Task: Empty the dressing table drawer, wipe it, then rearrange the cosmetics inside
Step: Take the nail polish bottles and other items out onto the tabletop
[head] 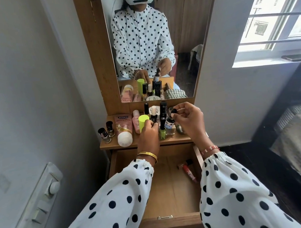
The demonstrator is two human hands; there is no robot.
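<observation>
The wooden drawer point(172, 194) stands pulled out below the dressing table shelf point(112, 145). Inside it lie a red lip gloss tube point(189, 174) and a small dark item at the right side. On the shelf stand several cosmetics: a pink Vaseline tube point(123, 129), two dark nail polish bottles point(106, 132), a lime green bottle point(144, 122), a tall black tube point(163, 110). My right hand point(187, 118) grips the black cap of a small Nivea bottle point(169, 124). My left hand point(148, 136) rests fingers-down among the bottles beside the lime green one; what it touches is hidden.
A mirror point(148, 40) rises behind the shelf and reflects me. A grey wall with a switch panel point(35, 207) is at the left. At the right are a window point(274, 15) and a dark bed frame point(286, 137).
</observation>
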